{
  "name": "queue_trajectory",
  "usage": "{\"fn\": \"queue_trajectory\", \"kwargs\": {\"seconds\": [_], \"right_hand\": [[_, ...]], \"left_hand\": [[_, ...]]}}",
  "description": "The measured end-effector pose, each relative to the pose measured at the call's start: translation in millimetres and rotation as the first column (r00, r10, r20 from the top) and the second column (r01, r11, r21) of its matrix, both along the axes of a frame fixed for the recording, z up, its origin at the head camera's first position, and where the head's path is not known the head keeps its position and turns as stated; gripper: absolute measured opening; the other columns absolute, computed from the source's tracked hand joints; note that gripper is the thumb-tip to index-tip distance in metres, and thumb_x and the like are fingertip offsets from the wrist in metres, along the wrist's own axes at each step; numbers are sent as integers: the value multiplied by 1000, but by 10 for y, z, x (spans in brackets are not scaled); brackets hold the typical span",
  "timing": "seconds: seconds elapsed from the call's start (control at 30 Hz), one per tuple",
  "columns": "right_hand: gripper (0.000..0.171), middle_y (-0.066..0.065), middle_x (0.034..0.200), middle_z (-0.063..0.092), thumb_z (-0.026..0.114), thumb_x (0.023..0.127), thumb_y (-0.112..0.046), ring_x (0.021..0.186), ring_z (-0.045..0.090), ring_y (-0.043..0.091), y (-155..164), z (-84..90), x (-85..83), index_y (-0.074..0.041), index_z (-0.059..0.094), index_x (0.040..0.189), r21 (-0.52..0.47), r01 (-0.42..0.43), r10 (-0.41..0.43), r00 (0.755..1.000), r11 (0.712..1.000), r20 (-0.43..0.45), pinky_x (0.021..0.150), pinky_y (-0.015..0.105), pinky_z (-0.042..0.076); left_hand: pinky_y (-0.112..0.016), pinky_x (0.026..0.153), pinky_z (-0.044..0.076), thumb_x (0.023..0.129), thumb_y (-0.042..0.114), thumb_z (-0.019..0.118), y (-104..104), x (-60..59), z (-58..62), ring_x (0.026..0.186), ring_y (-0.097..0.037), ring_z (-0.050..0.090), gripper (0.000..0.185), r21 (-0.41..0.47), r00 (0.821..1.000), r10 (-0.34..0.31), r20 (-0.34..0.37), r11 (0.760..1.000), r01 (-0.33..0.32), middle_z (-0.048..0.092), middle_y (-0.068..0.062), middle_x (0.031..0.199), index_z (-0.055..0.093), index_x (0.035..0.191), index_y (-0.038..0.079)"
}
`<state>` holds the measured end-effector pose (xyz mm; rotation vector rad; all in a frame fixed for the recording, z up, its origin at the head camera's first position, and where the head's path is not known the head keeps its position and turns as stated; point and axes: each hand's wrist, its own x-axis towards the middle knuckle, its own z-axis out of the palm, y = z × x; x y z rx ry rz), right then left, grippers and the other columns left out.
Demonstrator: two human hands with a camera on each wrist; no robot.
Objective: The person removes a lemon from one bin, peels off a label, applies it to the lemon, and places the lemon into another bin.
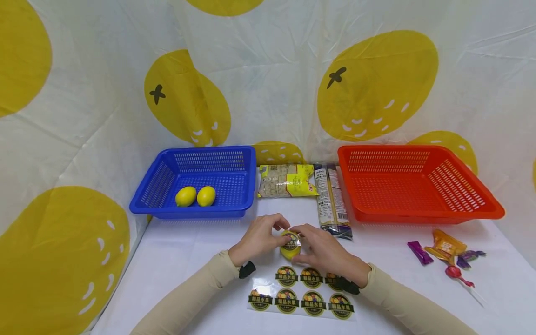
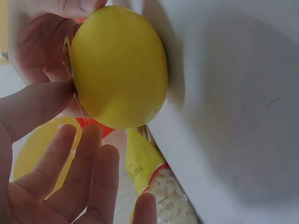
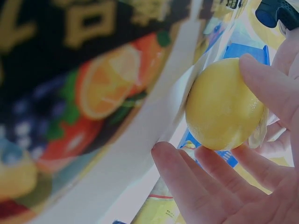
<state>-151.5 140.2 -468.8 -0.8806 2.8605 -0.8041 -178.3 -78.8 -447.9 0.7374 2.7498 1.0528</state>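
Note:
A yellow lemon (image 1: 290, 254) stands on the white table between both hands, with a round dark fruit sticker (image 1: 291, 240) on its upper side. My right hand (image 1: 326, 251) holds the lemon, its thumb on one side and fingertips against the other. From the left, the thumb of my left hand (image 1: 260, 236) presses on the sticker; its other fingers are spread apart from the lemon. In the left wrist view a clear edge of the sticker (image 2: 68, 56) stands off the peel. A sheet of matching stickers (image 1: 286, 300) lies just in front, partly under the right wrist.
Two lemons (image 1: 196, 196) lie in a blue basket (image 1: 192, 215) at back left. A red basket (image 1: 423, 216) stands at back right. Between them are a yellow food bag (image 1: 289, 181) and a long dark packet (image 1: 331, 202). Wrapped candies (image 1: 447, 246) and a lollipop (image 1: 453, 271) lie at right.

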Motion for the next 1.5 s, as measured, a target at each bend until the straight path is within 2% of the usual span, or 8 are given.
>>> {"fn": "queue_trajectory", "kwargs": {"seconds": [0.27, 0.6, 0.8, 1.0, 1.1, 1.23, 1.37, 1.5], "right_hand": [[72, 1, 132, 67, 88, 78, -42, 101, 65, 15, 4, 13, 6, -16, 58, 139, -2, 5, -5, 1000, 1000, -8, 83, 33, 56], [72, 2, 132, 67, 89, 78, -42, 102, 66, 15, -14, 6, 13, -15, 59, 138, 14, 20, -20, 1000, 1000, 3, 84, 34, 56], [73, 2, 132, 67, 89, 78, -42, 103, 66, 15, -17, -5, 18, -16, 58, 139, 18, 25, -25, 1000, 1000, -7, 86, 36, 57], [74, 4, 135, 66, 87, 80, -44, 107, 67, 17, -18, 1, 22, -15, 57, 141, 18, 23, -23, 1000, 1000, 2, 91, 44, 57], [77, 6, 135, 66, 84, 82, -47, 98, 67, 16, -7, 9, 30, -16, 54, 146, 12, 27, -26, 1000, 1000, -4, 90, 44, 58], [63, 3, 134, 69, 76, 91, -45, 99, 72, 15, 21, -1, 31, -19, 57, 145, -64, 8, -11, 999, 998, -53, 84, 36, 60], [44, 2, 133, 71, 70, 97, -39, 110, 73, 18, 36, -9, 22, -21, 66, 137, -156, -29, 17, 997, 987, -81, 75, 27, 62], [40, 2, 131, 72, 70, 97, -38, 108, 74, 19, 35, -13, 12, -21, 69, 133, -158, -28, 15, 996, 987, -84, 74, 24, 61]], "left_hand": [[-34, 88, 49, 90, 27, 79, -2, 18, -27, 101, -18, 67, 22, 14, 999, 10, -36, 1000, -9, 77, 3, 108, 73, 109, 17], [-39, 93, 55, 91, 33, 76, -167, 64, -121, 106, -21, 70, 27, 129, 995, 44, 86, 990, -55, 76, 0, 114, 73, 111, 14], [-42, 93, 55, 91, 33, 77, -151, 84, -152, 106, -21, 70, 25, 141, 998, 39, 43, 989, -45, 77, 5, 112, 74, 111, 18], [-37, 91, 54, 92, 30, 77, -130, 90, -170, 105, -20, 71, 22, 102, 1000, 26, 2, 994, -26, 77, 5, 112, 76, 111, 20], [-35, 91, 54, 92, 30, 77, -129, 94, -176, 104, -19, 71, 21, 93, 1000, 19, -9, 995, -18, 77, 5, 112, 76, 111, 20], [-35, 91, 55, 93, 29, 76, -122, 102, -170, 104, -20, 72, 20, 92, 1000, 4, -28, 996, -1, 78, 4, 113, 76, 111, 21], [-36, 90, 56, 93, 28, 75, -108, 112, -159, 104, -22, 73, 18, 92, 999, -6, -45, 996, 10, 78, 3, 112, 77, 110, 20], [-38, 89, 56, 93, 27, 75, -99, 117, -155, 104, -22, 73, 17, 97, 999, 2, -47, 995, 3, 78, 2, 111, 77, 108, 19]]}}
